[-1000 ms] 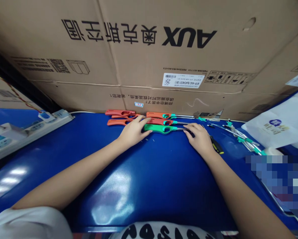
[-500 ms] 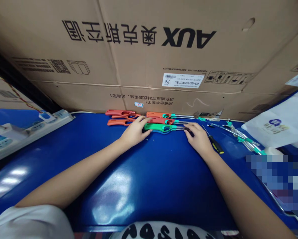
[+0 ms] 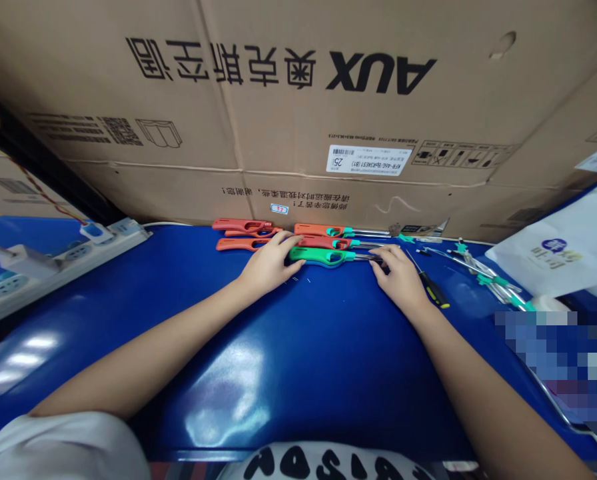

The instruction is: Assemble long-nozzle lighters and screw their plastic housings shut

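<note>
A green stick lighter [image 3: 323, 256] lies sideways on the blue tabletop, nearest to me in a stack of lighters. My left hand [image 3: 267, 265] is closed about its handle end, thumb at the near side and fingers reaching over toward a red lighter [image 3: 323, 241] just behind. At the metal tube's tip, my right hand [image 3: 399, 272] pinches with thumb and fingers; the tip itself is hidden. Farther back is an orange lighter [image 3: 311, 230] with a teal trigger. Left of my left hand lie a red handle [image 3: 238, 225] and an orange-red handle [image 3: 232, 245] without visible tubes.
Behind everything stands a large cardboard box [image 3: 273, 147]. A screwdriver [image 3: 436, 292] lies right of my right hand, near metal tubes with teal parts [image 3: 498, 281] and a white bag [image 3: 553, 247]. To the left is a power strip [image 3: 78, 257] with plugs on the blue table [image 3: 298, 373].
</note>
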Demonstrator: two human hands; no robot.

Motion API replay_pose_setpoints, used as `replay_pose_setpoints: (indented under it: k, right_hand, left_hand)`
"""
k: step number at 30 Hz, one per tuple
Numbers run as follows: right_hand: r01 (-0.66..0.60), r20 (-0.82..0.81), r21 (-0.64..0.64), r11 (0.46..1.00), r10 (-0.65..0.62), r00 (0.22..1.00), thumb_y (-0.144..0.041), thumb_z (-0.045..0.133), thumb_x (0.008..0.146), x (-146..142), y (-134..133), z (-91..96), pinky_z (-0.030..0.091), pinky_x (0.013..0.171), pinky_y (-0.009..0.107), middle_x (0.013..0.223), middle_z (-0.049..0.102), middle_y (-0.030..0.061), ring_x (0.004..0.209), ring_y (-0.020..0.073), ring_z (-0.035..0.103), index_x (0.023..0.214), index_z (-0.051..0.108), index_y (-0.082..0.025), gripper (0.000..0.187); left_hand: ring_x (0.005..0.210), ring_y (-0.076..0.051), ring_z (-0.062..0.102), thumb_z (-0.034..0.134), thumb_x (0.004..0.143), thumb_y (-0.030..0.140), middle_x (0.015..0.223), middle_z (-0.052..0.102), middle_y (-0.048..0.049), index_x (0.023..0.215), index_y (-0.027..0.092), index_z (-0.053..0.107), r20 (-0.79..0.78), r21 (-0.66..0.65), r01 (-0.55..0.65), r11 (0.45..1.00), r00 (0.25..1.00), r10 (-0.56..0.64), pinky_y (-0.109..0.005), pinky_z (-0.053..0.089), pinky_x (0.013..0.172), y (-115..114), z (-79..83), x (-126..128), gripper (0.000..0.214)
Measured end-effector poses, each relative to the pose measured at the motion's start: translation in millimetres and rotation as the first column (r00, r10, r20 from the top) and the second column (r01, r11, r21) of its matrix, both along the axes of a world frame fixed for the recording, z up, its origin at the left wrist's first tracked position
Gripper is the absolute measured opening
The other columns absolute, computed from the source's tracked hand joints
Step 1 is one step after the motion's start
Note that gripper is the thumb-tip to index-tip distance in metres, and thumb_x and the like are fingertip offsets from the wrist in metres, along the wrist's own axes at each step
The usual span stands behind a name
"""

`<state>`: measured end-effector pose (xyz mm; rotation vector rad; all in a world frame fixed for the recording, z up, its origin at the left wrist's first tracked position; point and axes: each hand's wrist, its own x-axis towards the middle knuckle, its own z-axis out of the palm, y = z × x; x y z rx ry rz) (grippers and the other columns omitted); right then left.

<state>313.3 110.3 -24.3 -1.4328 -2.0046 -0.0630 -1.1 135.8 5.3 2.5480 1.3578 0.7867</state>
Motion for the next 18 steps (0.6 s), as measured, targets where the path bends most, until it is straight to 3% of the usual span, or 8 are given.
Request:
replay_pose_setpoints:
  k: [10, 14, 18]
  right_hand:
    - [-0.023, 0.032, -0.005, 1.000, 0.024, 0.999, -0.022, 0.053, 0.091, -0.1, -1.5, 1.8, 0.057, 0.084, 0.046, 0.109, 0.066, 0.0131, 0.098, 0.0300, 0.067, 0.114, 0.067, -0.018, 0.027]
    - [-0.021, 0.020, 0.010, 1.000, 0.021, 1.000, -0.022, 0.054, 0.092, -2.0, -3.6, 3.4, 0.057, 0.080, 0.043, 0.112, 0.066, 0.0127, 0.091, 0.0268, 0.068, 0.118, 0.066, -0.018, 0.029]
    - [-0.034, 0.020, 0.016, 0.999, 0.034, 0.999, -0.023, 0.055, 0.092, -5.5, -7.6, 7.7, 0.056, 0.080, 0.042, 0.112, 0.066, 0.0120, 0.090, 0.0258, 0.068, 0.119, 0.065, -0.018, 0.029]
  left_hand:
    - [0.125, -0.030, 0.059, 0.068, 0.089, 0.034, 0.138, 0.058, -0.0123, 0.137, 0.018, 0.056, -0.057, 0.012, -0.080, 0.997, 0.995, 0.080, -0.043, 0.054, 0.102, -5.8, 11.9, -16.5, 0.051]
    - [0.123, -0.032, 0.060, 0.067, 0.089, 0.039, 0.132, 0.062, -0.0121, 0.130, 0.019, 0.062, -0.083, 0.010, -0.124, 0.992, 0.989, 0.125, -0.046, 0.052, 0.100, -0.5, 21.8, -40.2, 0.046]
    - [0.119, -0.035, 0.057, 0.070, 0.084, 0.044, 0.123, 0.065, -0.0142, 0.110, 0.018, 0.066, -0.245, -0.034, -0.195, 0.980, 0.952, 0.181, -0.047, 0.048, 0.100, 11.9, 26.5, -73.5, 0.037]
